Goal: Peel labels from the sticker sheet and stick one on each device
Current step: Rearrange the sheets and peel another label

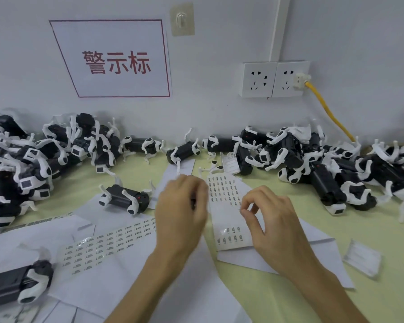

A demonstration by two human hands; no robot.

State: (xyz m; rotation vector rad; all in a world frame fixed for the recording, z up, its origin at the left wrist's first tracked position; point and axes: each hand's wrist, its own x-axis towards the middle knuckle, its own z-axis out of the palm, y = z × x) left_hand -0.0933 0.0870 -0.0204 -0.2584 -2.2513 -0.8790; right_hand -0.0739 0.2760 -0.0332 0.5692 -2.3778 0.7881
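Item: sticker sheet (229,206), a long white strip printed with rows of small labels, is lying at the centre of the counter (383,287) on loose white paper (173,287), running from 12 toward 6 o'clock.

Hands: the left hand (181,213) is hovering at the sheet's 9 o'clock edge, motion-blurred, fingers curled. I cannot tell whether it is gripping anything. The right hand (273,220) is hovering at the 3 o'clock edge, thumb and forefinger curling together over the labels. Whether a label is sitting between them is too small to tell.

Second sheet (107,243) of labels is lying at 8 o'clock, partly glossy.

Devices: a single device (126,199), black-bodied with white legs, is lying at 9 o'clock, apart from the rest. A left pile (33,159) is heaping up at 10 o'clock and a right pile (313,159) at 2 o'clock, both against the wall. Another device (16,285) is being cut off by the frame at 8 o'clock.

A clear packet (362,257) is resting at 4 o'clock.

Surface and room: the counter is showing pale yellow-green. On the grey-white wall a sign (117,59) with red characters is hanging at 11 o'clock, a hook (182,19) at 12, and twin sockets (274,79) at 1, with a yellow cable (327,110) dropping behind the right pile.

The label print is too small to read.
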